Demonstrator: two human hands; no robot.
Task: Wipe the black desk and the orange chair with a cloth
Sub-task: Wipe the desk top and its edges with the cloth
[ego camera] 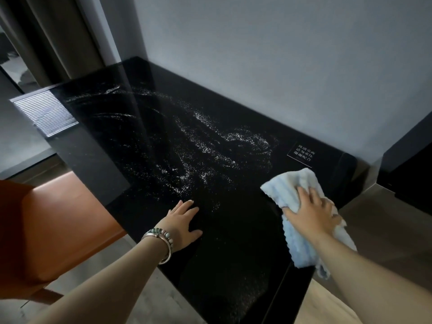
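Head view: right hand [312, 212] presses flat on cloth [292, 183], fingers spread; left hand [183, 222] flat, open on desk [163, 136]. Cloth soft, light, likely bunches; palm mid-cloth. Glossy top probably slick.

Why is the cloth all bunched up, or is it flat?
Bunched: the blue cloth lies crumpled in folds under the right hand on the black desk.

It looks like a hotel or guest room: a glossy black surface [163, 141] bears a small printed notice [302, 153], against a plain grey wall [280, 54] near long curtains [53, 36].
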